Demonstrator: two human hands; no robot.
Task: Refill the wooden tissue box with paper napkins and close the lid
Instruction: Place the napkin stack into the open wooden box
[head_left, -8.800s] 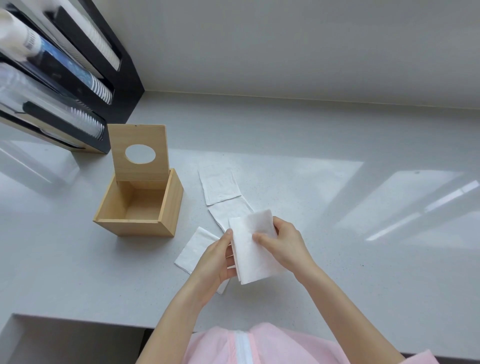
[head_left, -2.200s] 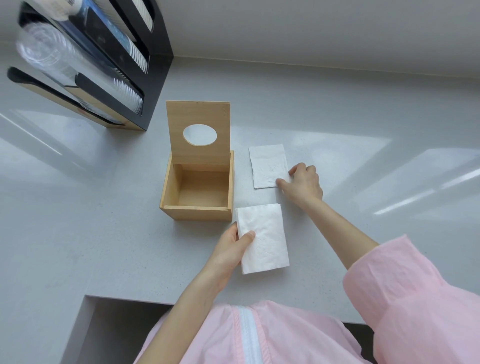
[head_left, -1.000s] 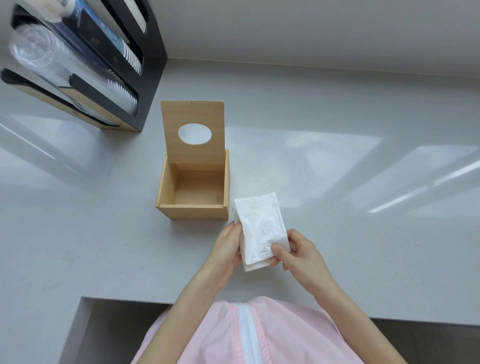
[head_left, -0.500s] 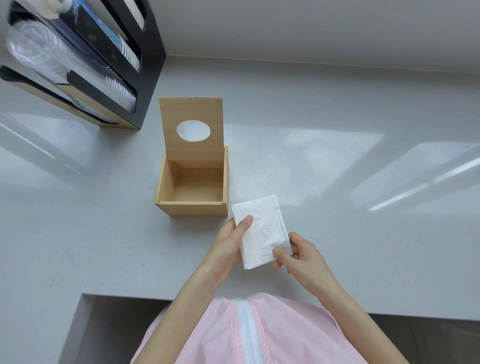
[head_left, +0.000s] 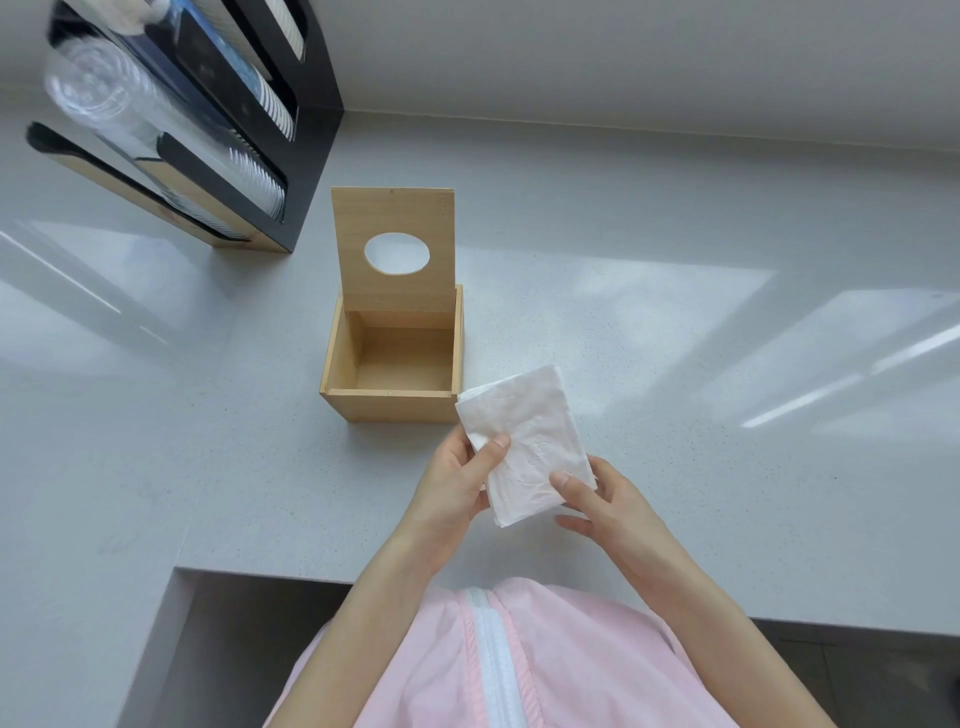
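Left hand (head_left: 457, 483) and right hand (head_left: 605, 501) both pinch a small stack of white folded paper napkins (head_left: 524, 441), raised above the pale grey counter (head_left: 675, 364). Just beyond: square wooden tissue box (head_left: 389, 400), empty, hinged lid (head_left: 395, 249) upright.

On my far left a black cup dispenser (head_left: 291, 156) with a wooden base stands on the pale grey speckled counter (head_left: 675, 364), against the wall (head_left: 623, 62). Stacks of clear plastic cups (head_left: 104, 98) and white paper cups (head_left: 260, 176) lie slanted in its slots. Sunlight falls in bright bands across the counter. My pink zipped jacket (head_left: 493, 665) fills the bottom edge.
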